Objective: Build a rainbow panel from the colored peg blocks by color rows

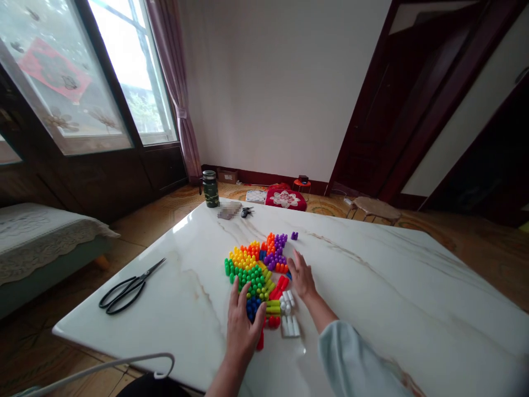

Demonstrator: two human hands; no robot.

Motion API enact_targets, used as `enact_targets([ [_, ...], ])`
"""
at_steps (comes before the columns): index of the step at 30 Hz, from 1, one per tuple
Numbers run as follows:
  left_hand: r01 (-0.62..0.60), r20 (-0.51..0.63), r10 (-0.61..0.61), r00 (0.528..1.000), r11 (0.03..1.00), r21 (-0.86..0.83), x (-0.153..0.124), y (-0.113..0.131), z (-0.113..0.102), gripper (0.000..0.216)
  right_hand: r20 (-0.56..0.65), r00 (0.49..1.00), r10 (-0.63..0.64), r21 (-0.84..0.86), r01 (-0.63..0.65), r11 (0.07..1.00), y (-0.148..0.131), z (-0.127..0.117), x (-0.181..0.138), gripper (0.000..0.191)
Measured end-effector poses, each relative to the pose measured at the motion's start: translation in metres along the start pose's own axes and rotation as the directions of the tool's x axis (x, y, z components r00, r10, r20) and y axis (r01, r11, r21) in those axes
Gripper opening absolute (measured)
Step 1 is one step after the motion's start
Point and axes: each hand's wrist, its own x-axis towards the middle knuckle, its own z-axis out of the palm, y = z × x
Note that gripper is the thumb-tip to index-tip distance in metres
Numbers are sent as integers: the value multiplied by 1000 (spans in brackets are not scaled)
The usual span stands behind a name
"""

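Observation:
A colourful cluster of small plastic pieces with rounded knobs lies on the white marble-patterned table, between my hands. Green pieces (248, 277), yellow pieces (241, 257) and purple pieces (274, 259) stand packed together with orange ones. Nearer me are blue pieces (253, 307), red pieces (279, 288) and white pieces (290, 326), some lying on their sides. My left hand (243, 322) is at the near left edge, fingers spread around the blue pieces. On the right side, my right hand (303, 277) has its fingers apart beside the orange and purple pieces; I see nothing held in it.
Black-handled scissors (131, 288) lie on the table (372, 286) at the left. A camouflage bottle (210, 189) and keys (247, 212) are at the far edge, beside a blurred item. One purple piece (294, 235) sits apart. A white curved rod (124, 361) crosses the near left corner.

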Motion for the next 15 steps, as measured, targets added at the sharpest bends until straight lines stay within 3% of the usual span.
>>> enact_targets([
  [2,3,8,-3,1000,1000,-9,0,1,-1,47,-63,997,41,-72,-46,996,5,5,-29,86],
  [7,26,-25,-27,999,999,-31,0,1,-4,42,-53,998,-18,-81,13,997,-13,42,-78,86],
  [10,29,-23,-29,999,999,-18,0,1,-4,42,-78,996,-31,39,34,999,-24,43,-75,79],
  [15,35,-23,-35,999,999,18,0,0,-2,44,-230,972,42,151,-7,988,-22,19,-44,73],
])
